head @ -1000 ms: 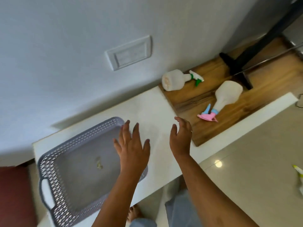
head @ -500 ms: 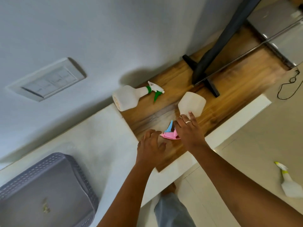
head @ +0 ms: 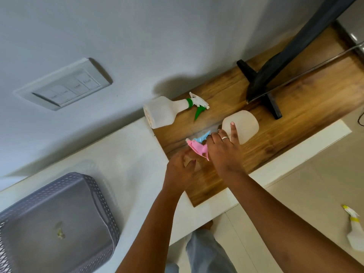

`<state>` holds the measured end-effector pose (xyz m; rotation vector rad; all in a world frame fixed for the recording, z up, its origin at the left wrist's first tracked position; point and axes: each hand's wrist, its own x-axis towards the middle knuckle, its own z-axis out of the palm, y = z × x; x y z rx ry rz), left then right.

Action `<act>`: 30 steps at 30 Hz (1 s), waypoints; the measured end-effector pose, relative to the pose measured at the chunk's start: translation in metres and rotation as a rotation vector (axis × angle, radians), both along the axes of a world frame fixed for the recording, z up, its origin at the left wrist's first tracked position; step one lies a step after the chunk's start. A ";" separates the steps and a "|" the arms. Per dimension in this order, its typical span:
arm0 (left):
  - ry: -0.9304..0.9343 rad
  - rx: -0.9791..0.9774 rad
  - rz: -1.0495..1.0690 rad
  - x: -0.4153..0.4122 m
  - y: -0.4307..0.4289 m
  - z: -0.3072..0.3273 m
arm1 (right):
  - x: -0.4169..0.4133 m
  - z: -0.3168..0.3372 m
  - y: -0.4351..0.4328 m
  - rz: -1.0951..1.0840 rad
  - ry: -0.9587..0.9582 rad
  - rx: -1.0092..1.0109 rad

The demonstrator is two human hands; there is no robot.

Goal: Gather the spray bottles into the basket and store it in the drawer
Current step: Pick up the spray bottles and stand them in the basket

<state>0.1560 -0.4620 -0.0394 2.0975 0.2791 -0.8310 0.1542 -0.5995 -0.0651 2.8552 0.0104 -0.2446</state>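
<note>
While the grey basket (head: 59,223) sits empty at about eight o'clock on the white counter (head: 128,154), I work at the wooden panel (head: 295,107) toward one o'clock. Two spray bottles lie on their sides there. The green-trigger bottle (head: 165,111) rests untouched at twelve o'clock, near the wall. Just beside it, toward one o'clock, lies the pink-trigger bottle (head: 242,127), which I am taking. A third bottle (head: 354,231) lies on the floor, well apart at four o'clock.

My right hand (head: 224,154) covers the neck of the pink-trigger bottle, the index finger laid along its pale body and the other fingers curling round the neck; I judge the grip half formed rather than tight. My left hand (head: 181,168) is loosely curled and grasps nothing, with its fingertips just below the pink trigger.

To do this well, I should wrap the right fingers fully round the neck below the trigger, avoid squeezing it, and lift cleanly before swinging toward eight o'clock.
</note>
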 end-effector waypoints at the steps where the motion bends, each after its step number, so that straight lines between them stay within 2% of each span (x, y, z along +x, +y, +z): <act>1: -0.030 -0.014 0.032 -0.002 0.006 0.004 | 0.000 0.004 0.009 -0.022 -0.038 0.039; 10: -0.159 -0.166 0.298 -0.038 0.120 0.035 | -0.014 0.049 0.145 -0.141 -0.403 0.341; 16: -0.285 -0.230 0.469 -0.081 0.254 0.072 | -0.041 0.101 0.292 -0.086 -0.501 0.651; 20: -0.359 -0.176 0.580 -0.116 0.350 0.084 | -0.066 0.118 0.389 0.016 -0.406 1.023; 23: -0.348 -0.125 0.699 -0.146 0.414 0.083 | -0.087 0.117 0.453 0.076 -0.185 1.225; 26: -0.304 -0.101 0.794 -0.172 0.459 0.072 | -0.104 0.101 0.498 0.086 -0.020 1.288; 30: -0.266 -0.104 0.838 -0.190 0.490 0.056 | -0.118 0.077 0.536 0.085 0.108 1.280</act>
